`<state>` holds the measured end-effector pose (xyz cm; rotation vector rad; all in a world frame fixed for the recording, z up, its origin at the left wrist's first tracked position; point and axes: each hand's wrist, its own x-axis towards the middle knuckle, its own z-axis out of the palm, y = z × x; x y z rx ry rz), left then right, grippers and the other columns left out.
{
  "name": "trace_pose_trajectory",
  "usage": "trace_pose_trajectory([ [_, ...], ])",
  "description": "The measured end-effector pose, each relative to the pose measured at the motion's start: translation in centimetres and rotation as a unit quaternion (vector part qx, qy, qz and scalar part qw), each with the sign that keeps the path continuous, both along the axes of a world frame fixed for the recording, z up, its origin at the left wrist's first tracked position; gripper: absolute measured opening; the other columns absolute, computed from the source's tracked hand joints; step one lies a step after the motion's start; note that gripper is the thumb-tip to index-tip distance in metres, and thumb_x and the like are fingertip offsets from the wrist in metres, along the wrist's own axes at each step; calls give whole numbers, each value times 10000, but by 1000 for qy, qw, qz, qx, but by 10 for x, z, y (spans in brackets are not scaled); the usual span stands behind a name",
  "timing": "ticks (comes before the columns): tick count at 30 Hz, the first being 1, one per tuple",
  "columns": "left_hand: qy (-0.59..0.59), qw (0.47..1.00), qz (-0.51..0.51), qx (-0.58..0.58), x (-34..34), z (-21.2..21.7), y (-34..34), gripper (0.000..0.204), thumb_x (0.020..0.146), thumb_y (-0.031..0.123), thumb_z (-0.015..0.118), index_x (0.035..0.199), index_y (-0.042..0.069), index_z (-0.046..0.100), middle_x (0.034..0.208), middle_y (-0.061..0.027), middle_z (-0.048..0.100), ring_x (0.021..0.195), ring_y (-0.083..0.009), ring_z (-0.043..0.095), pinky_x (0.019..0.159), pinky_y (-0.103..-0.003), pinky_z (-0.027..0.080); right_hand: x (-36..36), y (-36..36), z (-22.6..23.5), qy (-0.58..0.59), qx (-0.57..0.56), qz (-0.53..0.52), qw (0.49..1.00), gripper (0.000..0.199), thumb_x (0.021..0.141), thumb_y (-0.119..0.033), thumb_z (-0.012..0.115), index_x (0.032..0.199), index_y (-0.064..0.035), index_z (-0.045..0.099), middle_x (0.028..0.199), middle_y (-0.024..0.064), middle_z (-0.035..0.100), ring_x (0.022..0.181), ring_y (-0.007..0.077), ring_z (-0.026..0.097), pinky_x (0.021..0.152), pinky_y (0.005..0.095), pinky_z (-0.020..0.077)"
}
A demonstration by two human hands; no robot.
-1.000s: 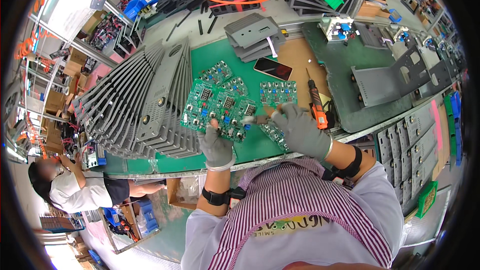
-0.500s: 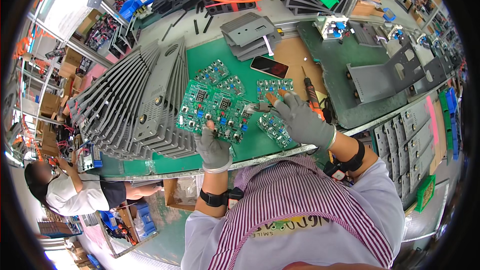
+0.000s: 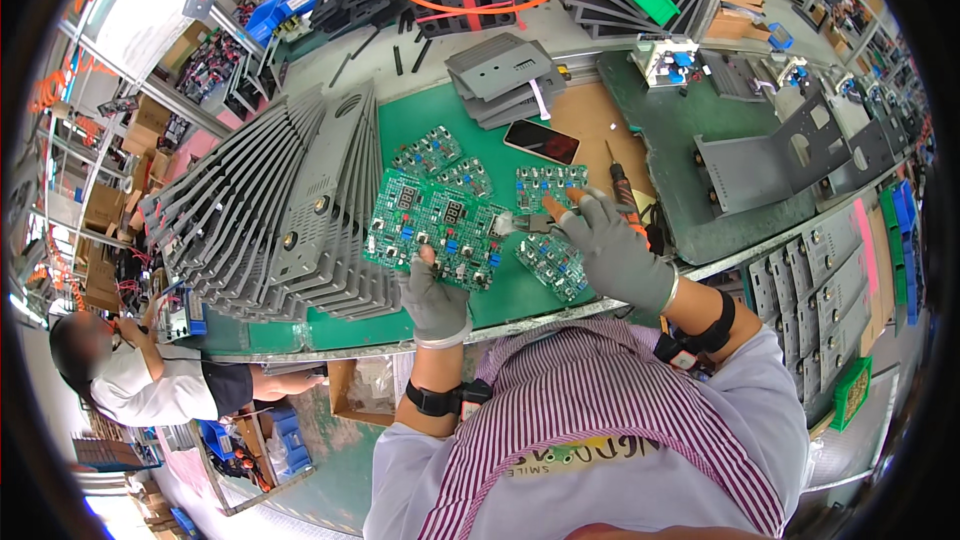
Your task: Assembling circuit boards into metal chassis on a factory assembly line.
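Here's the large green circuit board (image 3: pixel 420 230), over the near side of the green table (image 3: pixel 500 310), its lower edge pinched in the gloved left hand (image 3: pixel 434 305). The right hand (image 3: pixel 622 255) grips a small plier-like tool (image 3: pixel 535 224), its tip right at the board's right edge! Beyond: smaller boards (image 3: pixel 551 180), a phone (image 3: pixel 541 141), and an orange-black power screwdriver (image 3: pixel 622 185) on the right.
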<state>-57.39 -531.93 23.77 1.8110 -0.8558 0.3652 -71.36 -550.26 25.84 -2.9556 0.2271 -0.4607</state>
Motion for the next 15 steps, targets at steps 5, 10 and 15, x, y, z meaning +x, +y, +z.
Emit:
trace_pose_trajectory([
  [5,-28,999,11,13,-2,8,1,139,844,83,591,952,-5,600,878,-84,675,754,-178,655,655,-269,508,-4,-9,-1,-10,161,38,986,666,606,50,501,1255,-65,398,1119,197,437,1044,386,452,758,418,459],
  [10,-16,999,32,-13,10,-8,6,190,795,104,658,935,-11,603,867,-94,673,738,-196,652,653,-272,500,-4,-13,-1,-54,170,12,984,630,606,44,508,1218,-76,422,1097,203,441,1006,379,470,770,434,451],
  [15,-64,997,26,16,1,9,3,172,798,94,652,926,-10,606,870,-96,673,732,-193,649,652,-276,497,1,-12,3,-21,206,26,978,601,621,41,516,1205,-74,433,1101,202,455,999,379,488,800,441,451],
])
